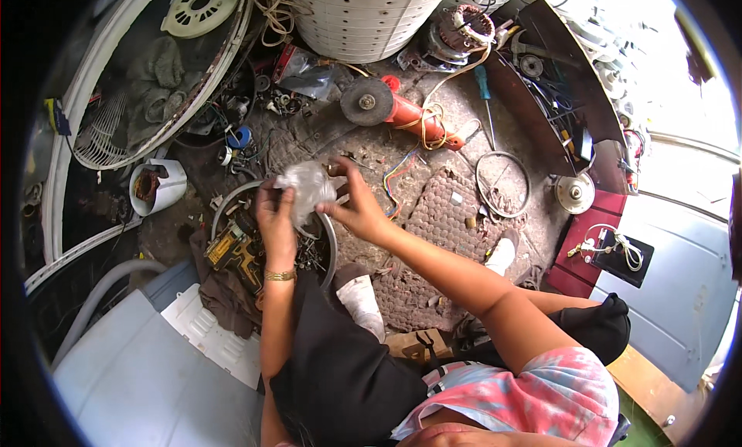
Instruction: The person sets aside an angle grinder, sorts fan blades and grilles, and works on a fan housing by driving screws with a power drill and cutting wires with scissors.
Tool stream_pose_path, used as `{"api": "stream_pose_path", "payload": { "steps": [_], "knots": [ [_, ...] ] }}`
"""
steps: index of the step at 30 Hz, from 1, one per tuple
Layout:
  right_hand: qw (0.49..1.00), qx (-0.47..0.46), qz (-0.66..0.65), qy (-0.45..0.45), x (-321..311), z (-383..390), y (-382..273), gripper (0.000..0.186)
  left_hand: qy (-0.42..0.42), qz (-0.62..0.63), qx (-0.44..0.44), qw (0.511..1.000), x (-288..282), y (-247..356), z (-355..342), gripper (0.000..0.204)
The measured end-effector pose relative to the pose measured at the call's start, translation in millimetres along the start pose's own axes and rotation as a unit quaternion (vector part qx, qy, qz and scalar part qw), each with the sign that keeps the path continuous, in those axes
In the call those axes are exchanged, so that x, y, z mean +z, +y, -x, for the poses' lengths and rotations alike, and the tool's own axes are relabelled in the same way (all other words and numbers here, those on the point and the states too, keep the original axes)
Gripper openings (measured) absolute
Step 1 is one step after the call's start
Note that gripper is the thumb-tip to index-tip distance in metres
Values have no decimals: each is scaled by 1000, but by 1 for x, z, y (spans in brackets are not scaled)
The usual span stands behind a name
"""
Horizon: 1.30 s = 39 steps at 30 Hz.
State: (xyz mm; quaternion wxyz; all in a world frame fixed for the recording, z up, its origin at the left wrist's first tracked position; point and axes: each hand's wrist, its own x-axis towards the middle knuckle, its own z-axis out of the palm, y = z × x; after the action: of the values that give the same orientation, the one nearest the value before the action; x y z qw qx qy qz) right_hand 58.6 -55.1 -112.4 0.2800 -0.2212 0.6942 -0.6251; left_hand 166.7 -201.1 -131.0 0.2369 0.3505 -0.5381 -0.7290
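Note:
A crumpled clear plastic bag point(308, 185) is held up between my two hands; what is inside it, if anything, I cannot make out. My left hand point(277, 219) grips its left side, thumb in front, with a gold-coloured band on the wrist. Around the bag's right edge curve the thumb and fingers of my right hand point(357, 203). Directly beneath is a round tub point(331, 250) with many small screws and metal bits point(311, 254). A yellow and black power drill point(234, 250) lies at the tub's left, partly hidden by my left forearm.
A red angle grinder point(413, 118) with its cord wound round it lies ahead. Right of it are a blue-handled screwdriver point(483, 83), a metal ring point(502, 184) and a long tool box point(533, 107). A perforated white drum point(363, 22) stands behind; a dirty mat point(440, 238) lies by my feet.

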Motion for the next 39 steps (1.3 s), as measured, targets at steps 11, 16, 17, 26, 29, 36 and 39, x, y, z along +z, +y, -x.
{"api": "stream_pose_path", "payload": {
  "steps": [11, 16, 17, 26, 29, 36, 39],
  "knots": [
    [908, 203, -341, 138, -97, -40, 23, 17, -137, -46, -166, 975, 32, -9, 1, 17],
    [945, 156, -240, 157, -108, -35, 21, 20, -56, 226, -115, 966, 22, -15, -13, 22],
    [962, 147, -191, 132, -116, -32, 30, 19, -53, 272, -149, 949, 26, -15, -17, 24],
    [950, -39, 311, 1, -123, -29, 22, 41, -9, 286, -238, 928, 12, -8, -27, 40],
    [960, -120, 253, -22, -103, -23, 3, 56, 6, 203, -193, 960, 57, -2, -5, 31],
    [985, 2, -120, -127, -110, -43, 23, 26, -111, -2, -30, 993, 81, 5, -2, 12],
    [982, -13, -109, -156, -81, -30, -4, 31, -51, 27, -18, 998, 61, 8, 3, 13]
  ]
}}
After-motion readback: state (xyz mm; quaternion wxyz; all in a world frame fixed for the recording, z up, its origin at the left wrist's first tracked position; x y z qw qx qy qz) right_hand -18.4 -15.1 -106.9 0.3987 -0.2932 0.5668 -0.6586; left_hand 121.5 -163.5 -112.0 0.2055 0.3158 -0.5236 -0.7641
